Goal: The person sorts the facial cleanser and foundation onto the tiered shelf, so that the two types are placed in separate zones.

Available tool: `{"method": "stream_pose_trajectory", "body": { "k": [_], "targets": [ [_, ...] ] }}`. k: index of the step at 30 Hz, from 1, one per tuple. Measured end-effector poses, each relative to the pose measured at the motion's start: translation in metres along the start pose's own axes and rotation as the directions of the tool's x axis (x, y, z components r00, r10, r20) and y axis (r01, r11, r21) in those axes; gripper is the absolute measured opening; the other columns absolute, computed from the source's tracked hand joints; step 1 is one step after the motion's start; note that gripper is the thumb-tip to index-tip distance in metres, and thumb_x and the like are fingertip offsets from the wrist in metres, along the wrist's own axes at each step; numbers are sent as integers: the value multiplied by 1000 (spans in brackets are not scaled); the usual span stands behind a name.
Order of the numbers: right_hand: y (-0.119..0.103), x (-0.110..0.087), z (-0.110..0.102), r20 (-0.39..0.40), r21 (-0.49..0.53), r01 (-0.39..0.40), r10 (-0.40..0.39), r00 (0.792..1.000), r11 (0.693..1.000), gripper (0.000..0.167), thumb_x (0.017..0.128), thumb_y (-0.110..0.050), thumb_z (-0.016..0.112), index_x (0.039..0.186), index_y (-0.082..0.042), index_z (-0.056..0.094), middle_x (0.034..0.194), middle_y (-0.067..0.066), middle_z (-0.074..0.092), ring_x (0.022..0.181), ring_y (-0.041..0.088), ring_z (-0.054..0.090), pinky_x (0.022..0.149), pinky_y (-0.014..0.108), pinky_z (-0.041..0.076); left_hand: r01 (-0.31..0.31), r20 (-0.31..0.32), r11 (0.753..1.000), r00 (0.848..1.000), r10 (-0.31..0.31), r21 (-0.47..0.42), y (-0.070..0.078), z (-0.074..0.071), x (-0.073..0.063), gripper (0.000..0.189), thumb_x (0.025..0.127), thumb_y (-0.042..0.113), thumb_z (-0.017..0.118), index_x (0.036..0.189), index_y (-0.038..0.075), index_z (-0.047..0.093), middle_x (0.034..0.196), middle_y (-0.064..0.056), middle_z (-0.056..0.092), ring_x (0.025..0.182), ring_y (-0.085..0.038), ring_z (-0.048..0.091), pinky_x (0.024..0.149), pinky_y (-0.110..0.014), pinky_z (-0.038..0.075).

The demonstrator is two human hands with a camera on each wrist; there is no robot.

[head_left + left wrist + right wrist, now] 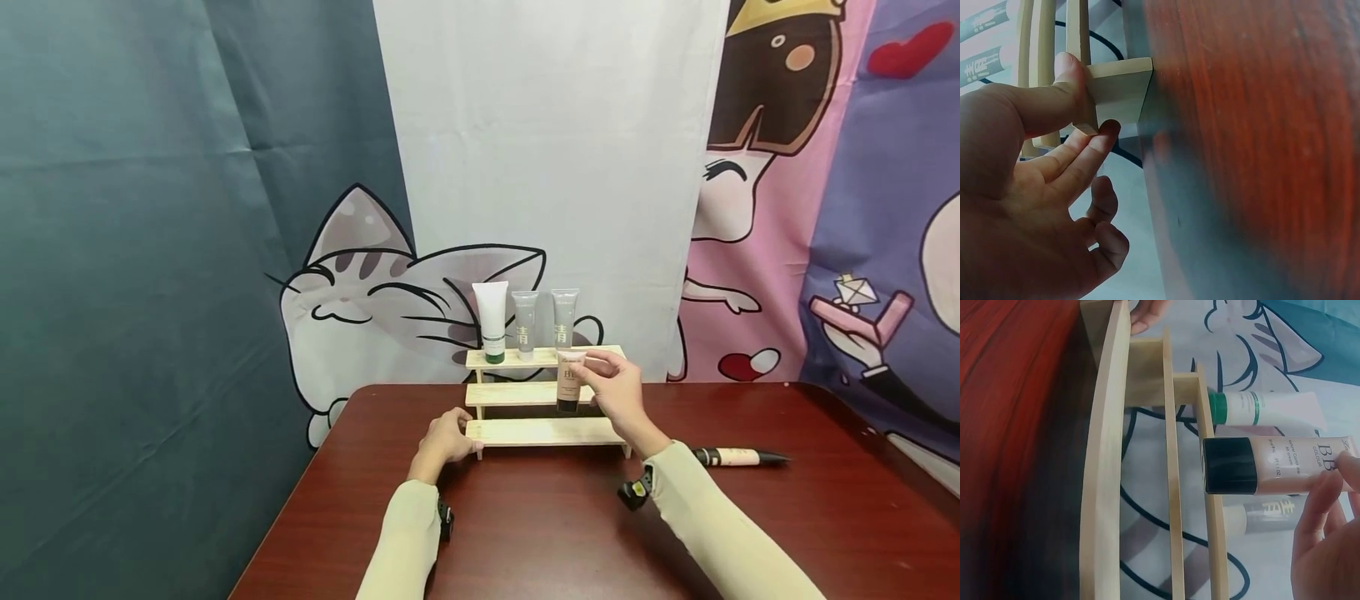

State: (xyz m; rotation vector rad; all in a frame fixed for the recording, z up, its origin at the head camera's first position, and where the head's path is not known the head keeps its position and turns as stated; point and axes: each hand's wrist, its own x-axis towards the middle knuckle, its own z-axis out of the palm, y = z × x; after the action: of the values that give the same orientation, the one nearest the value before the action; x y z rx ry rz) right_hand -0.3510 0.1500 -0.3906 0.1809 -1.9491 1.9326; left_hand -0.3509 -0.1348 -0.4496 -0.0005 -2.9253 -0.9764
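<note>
A pale wooden three-tier display rack stands on the table. My left hand grips the left end of its lowest shelf, thumb on top and fingers beneath, as the left wrist view shows at the shelf board. My right hand pinches a beige BB cream tube near its upper end. The tube's black cap points down, in front of the rack's upper tiers in the head view. Along the top shelf stand a white tube with a green cap and two clear grey tubes.
To the right of the rack, a black and cream pen-shaped item lies on the red-brown table. Behind the table hangs a cartoon-printed cloth with a cat close to the rack. Each wrist wears a small black device.
</note>
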Motion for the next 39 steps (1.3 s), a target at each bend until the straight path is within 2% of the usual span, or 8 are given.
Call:
{"method": "stream_pose_trajectory", "body": {
  "k": [7, 11, 26, 35, 39],
  "targets": [
    [3, 10, 20, 39, 33, -46, 45, 998, 998, 42, 86, -18, 80, 119, 3, 65, 103, 5, 74, 70, 6, 68, 46, 24, 47, 6, -10, 1000, 1000, -6, 17, 0, 1, 1, 46, 76, 23, 88, 115, 14, 65, 110, -3, 64, 101, -25, 59, 81, -52, 45],
    [5, 11, 28, 30, 58, -62, 60, 998, 996, 40, 86, -16, 80, 118, 2, 65, 105, 9, 74, 70, 7, 68, 45, 23, 46, -7, 3, 1000, 1000, 7, 11, 0, 2, 1, 47, 75, 23, 88, 115, 13, 64, 112, -5, 64, 101, -26, 60, 80, -53, 45],
    [12, 23, 61, 29, 58, -32, 30, 999, 998, 36, 85, -12, 80, 115, 4, 67, 109, 21, 71, 67, 8, 67, 44, 24, 46, 9, 4, 1000, 1000, -9, 18, -2, 3, 2, 47, 74, 24, 88, 114, 15, 65, 111, -3, 65, 103, -25, 61, 80, -54, 45],
    [10, 29, 79, 70, 54, 7, -11, 997, 999, 33, 86, -13, 79, 113, 2, 69, 103, 18, 73, 67, 10, 67, 44, 26, 48, 23, 2, 1000, 1000, -23, 8, 2, 0, 4, 47, 74, 24, 89, 114, 16, 65, 110, -2, 65, 104, -25, 61, 82, -54, 45],
    [13, 29, 84, 85, 51, -14, 9, 996, 999, 32, 86, -11, 78, 113, 2, 68, 104, 17, 73, 67, 11, 68, 45, 28, 49, 25, 7, 1000, 1000, -25, 10, 2, 0, 2, 47, 74, 24, 89, 114, 16, 65, 111, -2, 65, 104, -24, 61, 81, -54, 45]
  ]
}}
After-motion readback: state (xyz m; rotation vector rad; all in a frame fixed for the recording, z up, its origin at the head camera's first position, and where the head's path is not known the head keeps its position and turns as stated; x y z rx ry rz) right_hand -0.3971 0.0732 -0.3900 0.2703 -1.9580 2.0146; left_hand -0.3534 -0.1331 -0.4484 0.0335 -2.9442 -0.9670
